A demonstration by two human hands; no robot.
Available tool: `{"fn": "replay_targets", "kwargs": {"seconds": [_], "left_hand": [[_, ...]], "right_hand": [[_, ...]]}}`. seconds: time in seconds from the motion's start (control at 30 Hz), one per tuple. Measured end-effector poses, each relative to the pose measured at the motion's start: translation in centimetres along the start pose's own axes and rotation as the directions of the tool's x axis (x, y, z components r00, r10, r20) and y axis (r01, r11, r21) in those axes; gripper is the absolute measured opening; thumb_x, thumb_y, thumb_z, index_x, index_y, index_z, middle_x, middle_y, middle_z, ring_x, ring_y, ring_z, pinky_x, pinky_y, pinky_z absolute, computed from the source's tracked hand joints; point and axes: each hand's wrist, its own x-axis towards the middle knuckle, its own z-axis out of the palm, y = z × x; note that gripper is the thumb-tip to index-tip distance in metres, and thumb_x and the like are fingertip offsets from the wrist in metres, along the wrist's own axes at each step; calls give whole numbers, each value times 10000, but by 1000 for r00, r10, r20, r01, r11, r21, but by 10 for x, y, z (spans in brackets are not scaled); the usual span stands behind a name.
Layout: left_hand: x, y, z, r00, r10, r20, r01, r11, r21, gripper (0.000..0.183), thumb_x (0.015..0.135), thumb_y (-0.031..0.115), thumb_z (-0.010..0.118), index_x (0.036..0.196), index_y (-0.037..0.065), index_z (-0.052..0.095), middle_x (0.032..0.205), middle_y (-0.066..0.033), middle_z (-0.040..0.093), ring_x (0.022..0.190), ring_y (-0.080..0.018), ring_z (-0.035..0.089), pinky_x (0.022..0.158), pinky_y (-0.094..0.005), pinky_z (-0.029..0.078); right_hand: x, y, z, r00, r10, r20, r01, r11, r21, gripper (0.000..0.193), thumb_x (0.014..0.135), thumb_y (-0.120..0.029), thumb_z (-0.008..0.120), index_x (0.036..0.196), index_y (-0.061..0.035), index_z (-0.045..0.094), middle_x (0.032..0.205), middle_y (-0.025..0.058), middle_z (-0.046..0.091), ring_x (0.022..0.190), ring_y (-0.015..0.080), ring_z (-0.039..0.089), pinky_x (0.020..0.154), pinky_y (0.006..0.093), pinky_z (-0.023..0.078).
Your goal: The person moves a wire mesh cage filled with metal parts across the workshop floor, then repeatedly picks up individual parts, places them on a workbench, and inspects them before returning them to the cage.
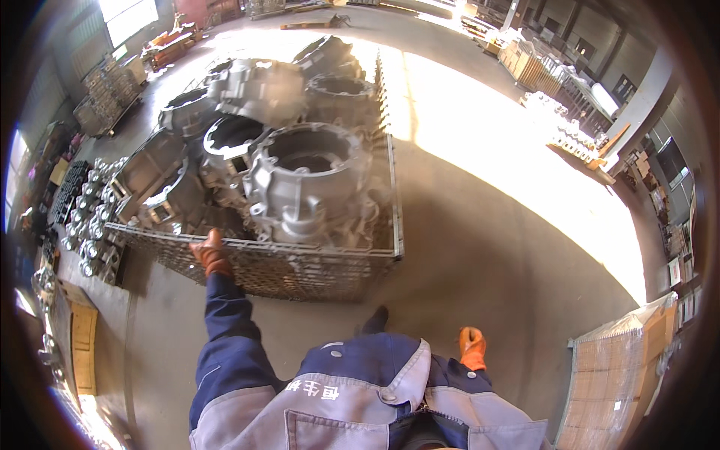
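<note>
My left hand (213, 255), in an orange-brown work glove, is closed on the near top rim of a large metal mesh crate (300, 274). Large grey cast-metal housings with round openings are heaped in the crate, rising above its rim. The closest one, a ring-shaped housing (304, 196), sits upright just beyond my left hand, to its right. Held low beside my body, my right hand (472, 349), in an orange glove, has its fingers curled in with nothing visible in them. It touches neither the crate nor the castings.
Smaller metal castings (94, 217) are stacked left of the crate. A wooden crate (82, 345) stands at the lower left, and wrapped cardboard boxes (611, 375) at the lower right. Concrete floor (480, 247) with a bright sunlit band stretches right of the mesh crate.
</note>
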Motion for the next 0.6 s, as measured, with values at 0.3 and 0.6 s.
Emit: {"fn": "replay_targets", "kwargs": {"seconds": [0.3, 0.6], "left_hand": [[-17, 67, 23, 909, -411, 72, 379, 740, -556, 813, 715, 355, 747, 1309, -116, 454, 1121, -223, 635, 951, -299, 626, 869, -422, 505], [-33, 148, 46, 937, -316, -148, 338, 929, 152, 899, 796, 625, 697, 1351, -46, 476, 1228, -273, 628, 1086, -408, 639, 916, -441, 503]], "right_hand": [[274, -15, -116, 920, -32, 391, 50, 998, -36, 377, 872, -371, 547, 837, -45, 734, 765, 143, 720, 775, 305, 707, 742, 395, 532], [589, -9, -70, 887, -27, 461, 103, 985, -140, 358, 866, -342, 565, 838, -21, 723, 744, 119, 732, 725, 238, 702, 731, 363, 534]]}}
